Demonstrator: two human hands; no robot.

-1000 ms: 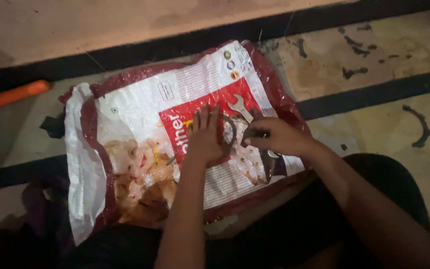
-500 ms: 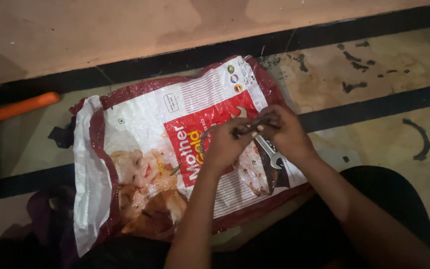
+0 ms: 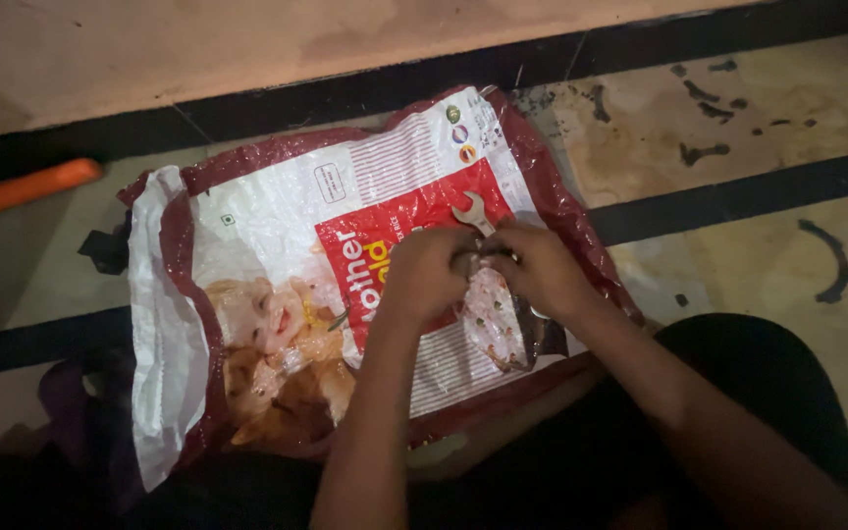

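Both my hands meet over a red and white printed plastic sack [image 3: 277, 226] that lies flat on the floor. My left hand [image 3: 424, 275] is closed around a small dark metal part, mostly hidden by the fingers. My right hand [image 3: 540, 273] touches it from the right and grips a silver open-ended wrench [image 3: 470, 211]. The wrench's jaw sticks out just above the knuckles. Its shaft is hidden under my right hand.
An orange handle [image 3: 26, 188] lies at the far left by a raised step [image 3: 247, 49]. A dark curved piece [image 3: 829, 257] rests on the stained tile floor at the right. My knee in dark cloth [image 3: 768, 393] is at the lower right, and dark fabric [image 3: 76, 402] lies at the lower left.
My hands have closed tighter together over the small part. The wrench's jaw now pokes up above them. The view has shifted a little, so the sack sits more to the right.
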